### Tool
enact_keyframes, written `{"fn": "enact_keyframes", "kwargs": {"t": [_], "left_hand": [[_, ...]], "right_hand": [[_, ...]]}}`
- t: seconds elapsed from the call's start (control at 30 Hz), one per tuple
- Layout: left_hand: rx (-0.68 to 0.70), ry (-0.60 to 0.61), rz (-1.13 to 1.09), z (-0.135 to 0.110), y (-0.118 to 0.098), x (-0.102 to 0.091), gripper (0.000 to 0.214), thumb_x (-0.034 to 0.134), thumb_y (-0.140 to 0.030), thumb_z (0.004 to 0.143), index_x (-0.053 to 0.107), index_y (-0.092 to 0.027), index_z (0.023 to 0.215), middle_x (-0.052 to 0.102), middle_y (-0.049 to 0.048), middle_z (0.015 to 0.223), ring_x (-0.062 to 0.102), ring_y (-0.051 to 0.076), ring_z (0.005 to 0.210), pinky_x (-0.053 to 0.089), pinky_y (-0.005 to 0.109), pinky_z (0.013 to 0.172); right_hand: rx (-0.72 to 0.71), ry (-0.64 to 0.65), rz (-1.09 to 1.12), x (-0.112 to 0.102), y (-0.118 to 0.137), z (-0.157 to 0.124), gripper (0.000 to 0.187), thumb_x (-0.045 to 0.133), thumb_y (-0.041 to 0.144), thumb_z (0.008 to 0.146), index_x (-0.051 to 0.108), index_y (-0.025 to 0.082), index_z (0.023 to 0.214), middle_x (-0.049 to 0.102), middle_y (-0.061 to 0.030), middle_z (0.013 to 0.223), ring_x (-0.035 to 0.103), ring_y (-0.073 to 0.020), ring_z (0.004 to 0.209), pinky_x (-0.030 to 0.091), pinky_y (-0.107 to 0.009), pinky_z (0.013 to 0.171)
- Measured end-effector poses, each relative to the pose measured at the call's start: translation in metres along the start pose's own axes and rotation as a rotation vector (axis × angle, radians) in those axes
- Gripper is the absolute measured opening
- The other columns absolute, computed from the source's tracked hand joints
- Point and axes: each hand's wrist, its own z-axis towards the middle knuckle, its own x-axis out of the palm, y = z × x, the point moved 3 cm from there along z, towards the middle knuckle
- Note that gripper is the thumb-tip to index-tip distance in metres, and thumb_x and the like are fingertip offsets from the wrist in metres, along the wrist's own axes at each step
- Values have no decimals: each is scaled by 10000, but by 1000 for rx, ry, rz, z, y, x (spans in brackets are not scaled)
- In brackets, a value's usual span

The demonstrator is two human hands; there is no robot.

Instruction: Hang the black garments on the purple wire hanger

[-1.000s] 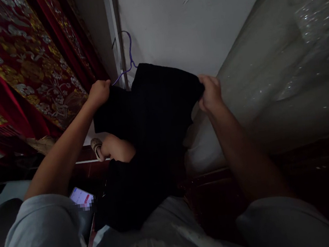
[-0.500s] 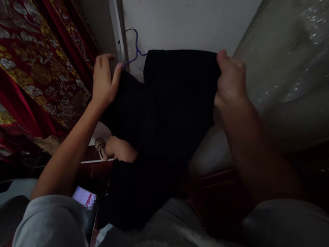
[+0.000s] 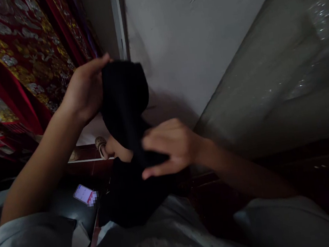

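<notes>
A black garment (image 3: 124, 100) hangs folded in half in front of me, its lower part draping down to my lap. My left hand (image 3: 85, 91) grips its top edge, fingers closed round the cloth. My right hand (image 3: 171, 146) lies against the middle of the garment with its fingers stretched out and slightly blurred, pressing the cloth rather than gripping it. The purple hanger seen before is hidden now.
Red and gold embroidered fabric (image 3: 22, 52) hangs at the left. A white wall (image 3: 190, 37) is ahead and a pale sparkly gown (image 3: 281, 78) fills the right. A lit phone (image 3: 85, 194) lies below. Another person's foot in a sandal (image 3: 103, 146) shows behind the garment.
The garment was held spread wide between both hands. Now it is folded together under my left hand, and my right hand has let go of the corner and moved down left onto its middle.
</notes>
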Motion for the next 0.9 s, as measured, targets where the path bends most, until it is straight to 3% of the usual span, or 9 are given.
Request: {"fn": "enact_keyframes", "kwargs": {"t": [0.07,0.13,0.27,0.33,0.43,0.53,0.63,0.77,0.9], "left_hand": [[-83,20,57,-21,3,-15,251,483,-24,915,688,-130,1014,768,19,1026,743,112,853,596,258,901],[-116,154,236,-42,9,-36,396,616,-25,752,731,-171,1102,795,50,1046,747,168,716,635,312,723],[-135,316,580,-69,19,-78,198,726,-244,729,811,-268,906,802,78,853,766,267,707,632,382,603],[-67,224,679,-71,17,-93,91,696,-287,731,784,-274,749,785,52,773,752,244,677,625,376,599],[25,1,700,-61,14,-104,45,704,-259,676,745,-262,694,751,11,697,712,202,633,618,366,603],[192,-209,593,-42,14,-105,180,756,-188,624,753,-263,787,759,-21,775,700,183,717,646,444,807],[290,-230,520,-20,21,-96,261,792,-175,623,748,-257,867,762,-18,875,686,183,773,631,479,896],[289,-97,544,0,28,-73,185,643,-133,734,703,-225,882,736,24,872,674,186,720,606,410,691],[364,-101,758,5,25,-61,174,517,-74,797,607,-219,763,681,29,743,645,188,653,572,412,683]], "right_hand": [[-206,395,-21,12,14,0,306,755,547,820,769,344,1050,729,8,801,703,-215,719,548,-365,667],[-271,485,-34,7,13,10,256,712,458,901,766,316,1108,754,-13,894,708,-200,752,552,-356,712],[-122,-13,-56,-29,-29,48,273,753,420,877,745,346,1140,727,-36,1108,688,-256,1078,558,-436,958],[-24,-177,16,-39,-59,58,360,840,453,790,739,328,1111,700,-51,1170,644,-284,1190,552,-468,1007],[195,-235,265,-35,-98,57,398,877,545,725,717,257,948,703,-51,983,681,-278,1049,616,-440,842],[366,-372,474,-28,-118,52,424,806,627,775,660,233,826,644,-15,756,687,-228,846,608,-354,648],[400,-585,513,-34,-124,62,396,708,623,869,630,242,795,617,5,734,681,-196,826,600,-322,641],[288,-599,524,-48,-126,85,425,612,611,938,597,232,746,575,5,713,640,-170,775,591,-322,685],[187,-549,331,-57,-112,76,610,625,727,885,441,228,586,367,20,591,428,-119,577,444,-277,523]]}}
